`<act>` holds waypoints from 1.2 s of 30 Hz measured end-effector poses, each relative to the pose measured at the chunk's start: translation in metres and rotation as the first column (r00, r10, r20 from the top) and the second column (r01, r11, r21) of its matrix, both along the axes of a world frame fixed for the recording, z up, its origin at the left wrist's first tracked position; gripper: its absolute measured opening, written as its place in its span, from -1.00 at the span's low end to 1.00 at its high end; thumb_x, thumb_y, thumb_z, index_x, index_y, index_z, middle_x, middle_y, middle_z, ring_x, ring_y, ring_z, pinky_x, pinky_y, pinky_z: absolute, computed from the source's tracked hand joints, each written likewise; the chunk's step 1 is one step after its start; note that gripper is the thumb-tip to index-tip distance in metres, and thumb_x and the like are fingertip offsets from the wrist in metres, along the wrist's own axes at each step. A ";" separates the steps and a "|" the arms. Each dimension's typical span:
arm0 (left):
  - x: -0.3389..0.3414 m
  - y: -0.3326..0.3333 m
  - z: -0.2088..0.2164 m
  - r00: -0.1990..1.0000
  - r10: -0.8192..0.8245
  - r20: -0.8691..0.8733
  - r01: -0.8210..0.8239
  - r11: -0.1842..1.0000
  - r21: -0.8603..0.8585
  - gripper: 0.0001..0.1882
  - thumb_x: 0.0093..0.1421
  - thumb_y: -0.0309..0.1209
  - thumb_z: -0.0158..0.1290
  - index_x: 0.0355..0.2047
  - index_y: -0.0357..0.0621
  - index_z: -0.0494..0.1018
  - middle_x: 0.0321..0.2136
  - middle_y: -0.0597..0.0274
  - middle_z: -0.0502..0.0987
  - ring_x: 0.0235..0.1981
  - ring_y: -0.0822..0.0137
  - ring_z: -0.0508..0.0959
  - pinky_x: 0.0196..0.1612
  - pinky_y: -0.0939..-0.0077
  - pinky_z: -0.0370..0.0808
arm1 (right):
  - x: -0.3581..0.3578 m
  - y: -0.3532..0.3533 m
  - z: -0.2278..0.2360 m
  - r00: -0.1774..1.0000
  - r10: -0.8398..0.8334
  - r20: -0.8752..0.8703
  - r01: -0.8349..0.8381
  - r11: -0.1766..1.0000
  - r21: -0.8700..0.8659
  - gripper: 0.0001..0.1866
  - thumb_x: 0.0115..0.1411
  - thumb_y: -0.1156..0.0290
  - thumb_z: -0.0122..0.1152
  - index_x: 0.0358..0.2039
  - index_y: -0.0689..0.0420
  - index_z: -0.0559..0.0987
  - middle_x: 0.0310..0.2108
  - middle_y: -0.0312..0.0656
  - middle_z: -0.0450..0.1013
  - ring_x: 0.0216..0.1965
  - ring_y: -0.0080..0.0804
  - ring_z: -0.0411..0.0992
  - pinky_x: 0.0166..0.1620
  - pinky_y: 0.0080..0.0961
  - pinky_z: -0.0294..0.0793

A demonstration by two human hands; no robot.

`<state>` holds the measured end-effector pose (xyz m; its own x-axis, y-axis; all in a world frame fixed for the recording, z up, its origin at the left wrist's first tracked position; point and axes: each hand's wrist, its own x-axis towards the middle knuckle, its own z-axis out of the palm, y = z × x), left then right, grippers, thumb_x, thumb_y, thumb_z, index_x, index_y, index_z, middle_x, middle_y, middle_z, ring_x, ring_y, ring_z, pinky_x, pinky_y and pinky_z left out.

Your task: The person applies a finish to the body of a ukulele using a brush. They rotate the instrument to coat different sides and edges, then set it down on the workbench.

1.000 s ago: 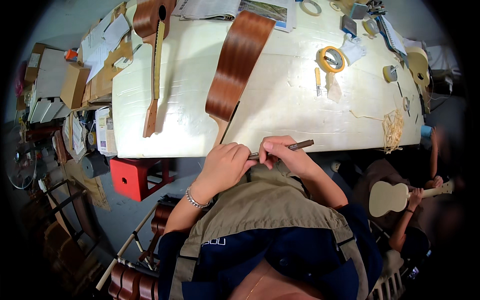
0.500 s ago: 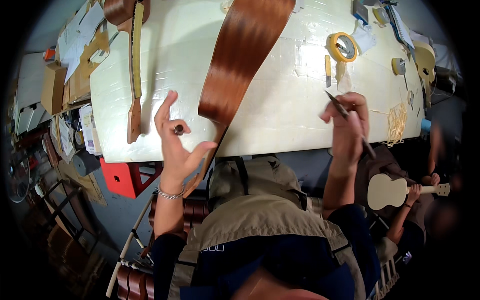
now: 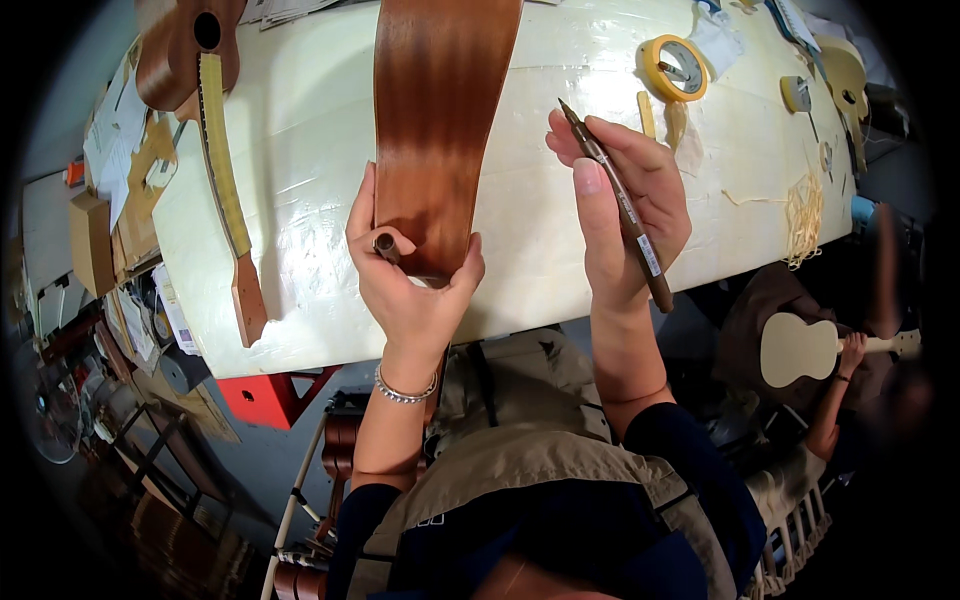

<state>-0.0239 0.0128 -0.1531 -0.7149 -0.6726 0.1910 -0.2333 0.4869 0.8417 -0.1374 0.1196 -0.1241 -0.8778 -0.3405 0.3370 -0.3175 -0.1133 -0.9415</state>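
A reddish-brown ukulele [image 3: 435,110] stands on its side, the curved wooden side of its body facing up. My left hand [image 3: 415,290] is closed round the near end of that body, fingers on one side and thumb on the other. A curled finger of the same hand also keeps a dark pen cap [image 3: 387,247]. To the right, my right hand [image 3: 630,200] holds an uncapped brown marker pen [image 3: 618,195], its dark tip pointing up and left, apart from the ukulele. The ukulele's neck is mostly hidden behind my left hand and wrist.
Another brown ukulele [image 3: 187,60] with yellow tape along its neck lies at the left of the white-covered table [image 3: 310,200]. Orange tape [image 3: 662,85] and a raffia-like bundle [image 3: 803,220] lie at right. A person's hand [image 3: 852,355] holds a pale ukulele body [image 3: 795,350].
My left hand has gone from spread beside the ukulele to gripping its body end. My right hand has brought the marker left, nearer the ukulele. The view has shifted, and the ukulele appears more upright.
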 end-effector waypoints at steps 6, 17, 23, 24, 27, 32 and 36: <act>-0.002 -0.001 0.002 0.999 0.011 0.042 -0.012 1.000 0.018 -0.35 -0.26 -0.49 0.28 -0.23 -0.19 0.08 0.12 -0.05 0.16 -0.06 0.20 0.36 -0.17 0.54 0.37 | -0.010 -0.012 -0.006 0.996 -0.079 -0.050 0.078 0.997 -0.007 -0.76 0.06 0.55 0.17 -0.21 0.28 0.50 -0.29 -0.12 0.48 -0.30 -0.51 0.42 -0.18 -0.65 0.40; -0.003 -0.001 0.000 1.000 0.021 -0.006 -0.021 0.998 0.052 -0.40 -0.25 -0.51 0.27 -0.32 -0.14 0.06 0.12 -0.13 0.15 -0.03 0.17 0.36 -0.16 0.54 0.39 | -0.017 -0.028 -0.008 0.987 -0.068 -0.146 0.071 0.997 0.017 -0.78 0.04 0.56 0.18 -0.26 0.30 0.53 -0.34 -0.12 0.48 -0.35 -0.48 0.43 -0.24 -0.63 0.44; -0.002 -0.002 -0.002 0.999 0.013 -0.032 -0.012 0.999 0.050 -0.42 -0.25 -0.51 0.26 -0.35 -0.14 0.06 0.11 -0.16 0.15 -0.02 0.14 0.36 -0.16 0.55 0.39 | -0.015 -0.029 -0.012 0.989 -0.054 -0.137 0.058 0.998 0.025 -0.79 0.03 0.59 0.18 -0.27 0.31 0.52 -0.34 -0.10 0.48 -0.34 -0.45 0.45 -0.22 -0.62 0.46; -0.002 -0.003 -0.004 0.999 0.010 -0.049 -0.008 0.999 0.039 -0.42 -0.25 -0.51 0.26 -0.35 -0.14 0.06 0.11 -0.17 0.15 -0.03 0.14 0.36 -0.16 0.55 0.39 | -0.016 -0.030 -0.013 0.987 -0.057 -0.151 0.060 0.998 0.016 -0.79 0.02 0.59 0.18 -0.27 0.31 0.51 -0.34 -0.10 0.48 -0.34 -0.45 0.45 -0.22 -0.62 0.46; -0.001 -0.005 -0.008 0.997 -0.001 -0.079 0.002 1.000 0.016 -0.42 -0.25 -0.51 0.27 -0.35 -0.14 0.06 0.11 -0.17 0.16 -0.03 0.14 0.37 -0.17 0.56 0.39 | -0.015 -0.030 -0.011 0.983 -0.058 -0.174 0.070 0.996 0.061 -0.80 0.01 0.60 0.18 -0.29 0.32 0.51 -0.34 -0.09 0.47 -0.33 -0.45 0.45 -0.21 -0.62 0.46; -0.001 -0.005 -0.006 0.998 -0.004 -0.062 0.004 1.000 0.007 -0.42 -0.26 -0.51 0.27 -0.35 -0.15 0.07 0.10 -0.17 0.16 -0.02 0.13 0.37 -0.19 0.56 0.40 | -0.018 -0.031 -0.012 0.982 -0.053 -0.179 0.062 0.997 0.047 -0.79 0.00 0.61 0.19 -0.28 0.32 0.51 -0.35 -0.10 0.47 -0.33 -0.45 0.46 -0.20 -0.62 0.46; -0.001 -0.005 -0.004 0.999 0.008 -0.033 -0.007 0.999 0.031 -0.42 -0.26 -0.50 0.27 -0.35 -0.14 0.07 0.10 -0.17 0.17 -0.02 0.11 0.37 -0.20 0.55 0.40 | -0.018 -0.033 -0.015 0.983 -0.057 -0.173 0.060 0.998 0.012 -0.79 0.00 0.62 0.19 -0.29 0.32 0.51 -0.35 -0.11 0.47 -0.32 -0.46 0.46 -0.20 -0.63 0.46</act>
